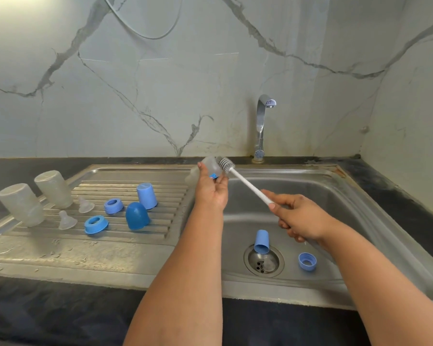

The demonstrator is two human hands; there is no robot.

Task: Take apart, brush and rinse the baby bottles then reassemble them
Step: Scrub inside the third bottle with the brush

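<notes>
While the left hand (211, 191) is holding a clear baby bottle (208, 168) over the rim between the draining board (60, 248) and the sink (335, 196), the right hand (300, 218) is gripping the white handle of the bottle brush (238, 174), all its fingers closed around the lower end. The bottle is lying tilted in the curled left fingers, its long axis going from lower left to upper right, and the bristle head is touching its right end. I cannot tell if the bristles are already inside the mouth or only against it. The brush handle is running down and to the right from the bottle, nearly in one line with it, so I judge the coming move is a push along this line, with the left hand keeping the bottle steady.
</notes>
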